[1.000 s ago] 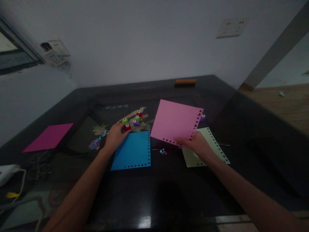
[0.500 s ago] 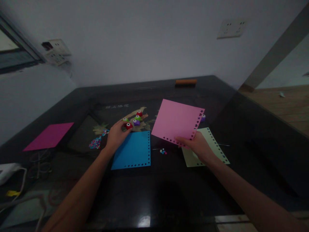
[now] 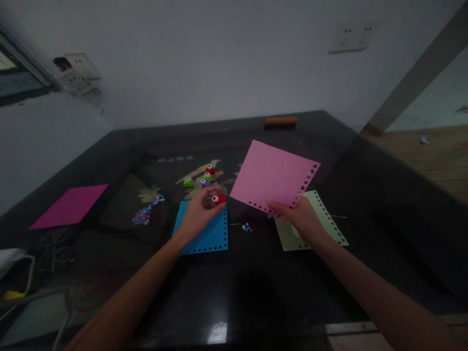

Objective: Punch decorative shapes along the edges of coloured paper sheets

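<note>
My left hand (image 3: 199, 209) grips a small red craft punch with an eye (image 3: 219, 198) above the blue paper (image 3: 208, 236). The pink paper (image 3: 272, 175), with punched shapes along two edges, is held up by its lower edge in my right hand (image 3: 302, 217). Below that hand lies a pale green paper (image 3: 321, 214) with holes along its edges. Beyond my left hand stand another red punch (image 3: 209, 169), two green punches (image 3: 188, 182) (image 3: 207, 176) and a purple punch (image 3: 205, 183). A few paper bits (image 3: 247, 227) lie between the blue and green sheets.
A magenta sheet (image 3: 69, 207) and a pile of coloured bits (image 3: 142, 215) lie on the left of the dark table (image 3: 256, 287). Scissors (image 3: 54, 248) and a white cable (image 3: 31, 275) are nearer the left edge. An orange-brown roll (image 3: 281, 121) lies at the back.
My left hand has lifted the red punch from beside the other punches and moved it right, towards the pink paper. The pink paper has shifted slightly up and right in my right hand.
</note>
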Demonstrator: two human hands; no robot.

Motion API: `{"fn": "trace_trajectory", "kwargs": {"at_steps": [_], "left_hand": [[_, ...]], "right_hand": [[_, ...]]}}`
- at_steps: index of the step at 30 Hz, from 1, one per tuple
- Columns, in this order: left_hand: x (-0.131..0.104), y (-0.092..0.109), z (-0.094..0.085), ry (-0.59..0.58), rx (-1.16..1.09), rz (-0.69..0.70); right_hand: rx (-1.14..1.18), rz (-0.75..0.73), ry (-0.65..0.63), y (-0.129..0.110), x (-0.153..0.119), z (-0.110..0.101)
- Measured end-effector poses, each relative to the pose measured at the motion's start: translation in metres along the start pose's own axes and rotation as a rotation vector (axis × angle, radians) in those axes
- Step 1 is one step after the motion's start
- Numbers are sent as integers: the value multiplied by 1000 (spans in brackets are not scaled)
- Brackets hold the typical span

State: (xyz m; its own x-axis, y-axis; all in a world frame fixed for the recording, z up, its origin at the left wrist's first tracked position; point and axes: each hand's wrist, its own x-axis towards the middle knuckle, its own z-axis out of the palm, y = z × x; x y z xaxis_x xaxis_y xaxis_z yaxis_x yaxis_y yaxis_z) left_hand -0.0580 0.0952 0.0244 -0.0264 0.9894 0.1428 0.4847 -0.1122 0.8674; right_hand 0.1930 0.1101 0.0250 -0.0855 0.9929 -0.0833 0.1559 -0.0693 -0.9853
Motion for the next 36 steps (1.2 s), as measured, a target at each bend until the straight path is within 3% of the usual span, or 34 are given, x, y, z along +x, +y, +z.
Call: {"fn": "trace_trajectory", "kwargs": {"at_steps": [4, 14, 20, 30, 36], "left_hand": [[-8, 7, 11, -171, -195, -144], [-22, 13, 31, -343, -489, -253], [-23, 12, 31, -361, -743, -315], [-23, 8, 34, -262, -691, -350], [-24, 13, 33, -250, -802, -356]], "right_hand": [[-3, 12, 0, -2, 0, 0], [-7, -2, 18, -6, -1, 3], [64, 6, 27, -3, 0, 4], [-65, -31, 30, -2, 0, 1], [-103, -138, 93, -1, 0, 0]]}}
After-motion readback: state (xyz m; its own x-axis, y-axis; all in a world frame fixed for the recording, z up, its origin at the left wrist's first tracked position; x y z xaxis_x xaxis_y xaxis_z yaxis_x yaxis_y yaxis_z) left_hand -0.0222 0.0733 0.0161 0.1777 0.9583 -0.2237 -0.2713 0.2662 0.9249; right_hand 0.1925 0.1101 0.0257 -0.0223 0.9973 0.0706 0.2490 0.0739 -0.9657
